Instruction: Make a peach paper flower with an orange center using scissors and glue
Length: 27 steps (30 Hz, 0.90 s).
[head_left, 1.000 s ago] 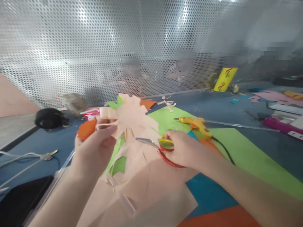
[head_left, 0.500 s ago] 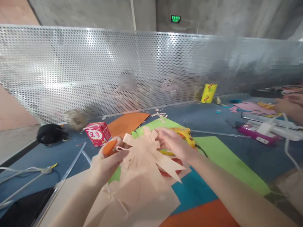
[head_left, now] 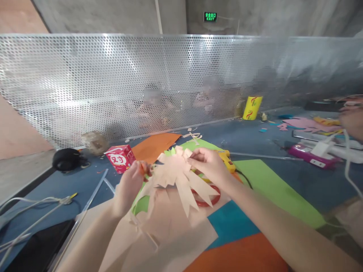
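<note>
Scissors [head_left: 205, 196] now set down, peach paper cutout [head_left: 178, 175] between pinching left hand [head_left: 129, 187] and right hand [head_left: 208, 166]

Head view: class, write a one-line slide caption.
Both hands hold a peach paper cut-out above red-handled scissors.

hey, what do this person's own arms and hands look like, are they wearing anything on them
Both forearms are bare as far as the picture shows: no sleeves, gloves, watch or bracelet. The left hand and right hand show no rings that I can make out, though the fingers are a bit blurred. Nails look short and unpainted, as far as can be told.
</note>
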{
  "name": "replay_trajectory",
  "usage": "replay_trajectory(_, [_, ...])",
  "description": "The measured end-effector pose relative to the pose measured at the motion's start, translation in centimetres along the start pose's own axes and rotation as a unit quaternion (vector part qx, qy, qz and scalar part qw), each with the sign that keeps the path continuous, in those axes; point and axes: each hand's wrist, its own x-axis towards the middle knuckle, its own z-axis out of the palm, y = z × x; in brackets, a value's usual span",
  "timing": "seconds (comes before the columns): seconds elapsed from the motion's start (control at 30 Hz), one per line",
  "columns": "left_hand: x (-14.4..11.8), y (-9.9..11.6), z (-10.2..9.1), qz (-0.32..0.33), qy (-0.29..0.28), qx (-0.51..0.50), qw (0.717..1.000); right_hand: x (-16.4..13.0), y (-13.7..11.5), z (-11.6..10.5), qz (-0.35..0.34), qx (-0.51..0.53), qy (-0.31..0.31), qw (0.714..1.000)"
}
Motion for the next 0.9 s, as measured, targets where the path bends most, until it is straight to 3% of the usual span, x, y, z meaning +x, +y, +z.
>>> replay_trajectory(0.2, [-0.1, 0.2, -0.8, 0.077, 0.02, 0.055, 0.995, 0.2, 0.4, 0.0, -0.052, -0.02, 0.034, 0.998])
replay_trajectory(0.3, [-1.1, 0.8, -0.4, 0.101, -0.025, 0.182, 0.978, 0.0, 0.4, 0.1, -0.05, -0.03, 0.036, 0.998])
replay_trajectory(0.43, [-1.7, 1.0, 0.5, 0.069, -0.067, 0.294, 0.951, -0.4, 0.2, 0.3, 0.001, -0.006, 0.021, 1.0])
replay_trajectory(0.63, [-1.7, 0.8, 1.3, 0.066, -0.019, 0.271, 0.96, -0.8, 0.6, 0.9, 0.027, 0.024, -0.016, 0.999])
replay_trajectory(0.73, [-1.8, 0.8, 1.4, 0.095, 0.014, 0.27, 0.958, -0.9, 0.8, 1.0, 0.035, 0.039, -0.028, 0.998])
replay_trajectory(0.9, [-1.8, 0.8, 1.4, 0.156, 0.013, 0.271, 0.95, -1.1, 1.1, 1.1, 0.053, 0.058, -0.049, 0.996])
